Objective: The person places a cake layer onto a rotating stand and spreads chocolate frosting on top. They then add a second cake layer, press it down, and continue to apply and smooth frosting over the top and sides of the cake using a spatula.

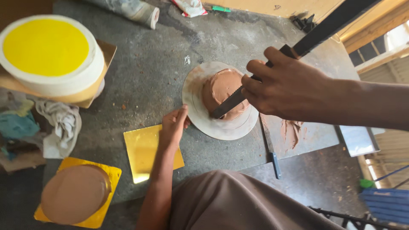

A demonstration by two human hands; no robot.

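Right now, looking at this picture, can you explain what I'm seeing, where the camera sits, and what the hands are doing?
There is no machine here: these are a person's two bare hands, seen from a camera worn on their head and looking down at a grey worktable. The right hand has a closed grip on a long black-handled knife, its blade lying across a small brown-frosted cake. That cake sits on a round grey plate, and the left hand touches the plate's edge. Nearby lie a gold square board, a white cake with a yellow top, another brown cake on a yellow board, some crumpled cloths and a smear of brown frosting.
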